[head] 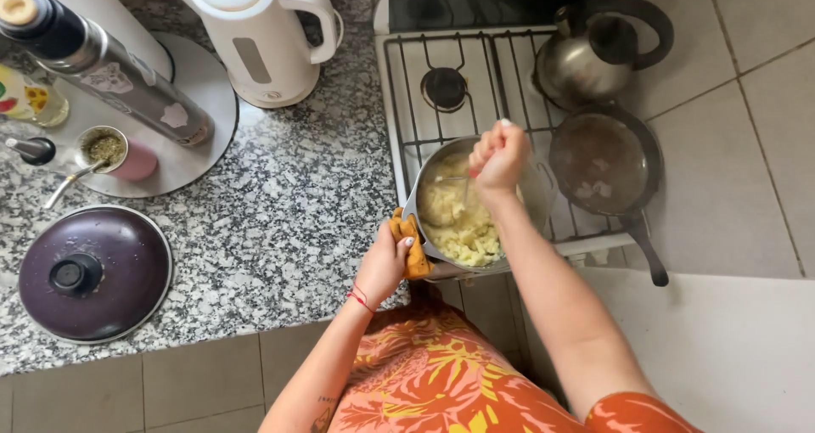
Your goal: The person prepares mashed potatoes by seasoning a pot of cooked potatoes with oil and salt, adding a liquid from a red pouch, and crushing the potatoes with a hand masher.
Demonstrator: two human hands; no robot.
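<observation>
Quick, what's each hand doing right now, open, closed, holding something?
Left hand: closed on an orange-yellow cloth against the metal pot of pale mash.
Right hand: closed around a thin utensil handle dipping into the mash.

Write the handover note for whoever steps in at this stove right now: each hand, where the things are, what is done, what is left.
Left hand: grips the pot by its near edge through a yellow cloth.
Right hand: closed on a utensil handle over the pot; its working end is hidden in the food.
Pot sits on the stove's front burner, holding pale yellow mash.
Purple lid lies on the counter, left.
Done: lid off, contents mostly mashed.
Left: some lumps seem to remain; pot is not yet off the stove.
</observation>
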